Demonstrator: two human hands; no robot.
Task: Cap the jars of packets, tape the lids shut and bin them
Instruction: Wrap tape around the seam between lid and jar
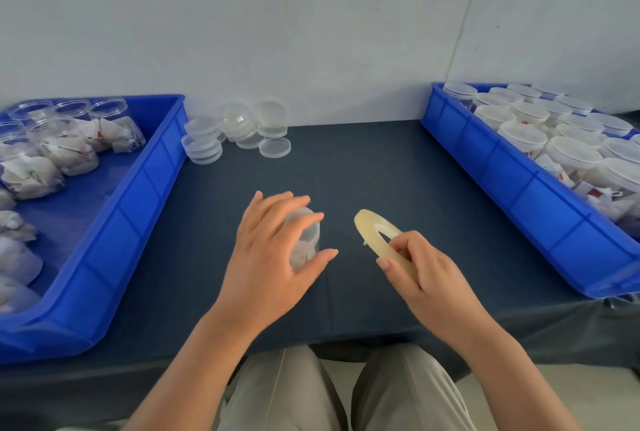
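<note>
The left hand (270,257) is lying over a small clear jar (310,230) of packets that is sitting on the dark table (381,170), fingers draped across its lid and thumb reaching round the near side, so the hand is holding the jar. The jar is directly under this hand's fingers, with its lid on. Just to the right, the right hand (420,269) is pinching a pale yellowish tape roll (365,228), thumb and curled fingers closing on the near part of the ring while its far edge is pointing toward the jar; roll and jar are near but apart. Beyond the left hand, loose clear lids (235,132) are lying in low stacks against the wall. Further left of the left hand, a blue bin (114,236) is holding uncapped jars (69,139) of packets. Well to the right of the right hand, a second blue bin (502,181) is holding capped jars (554,139).
</note>
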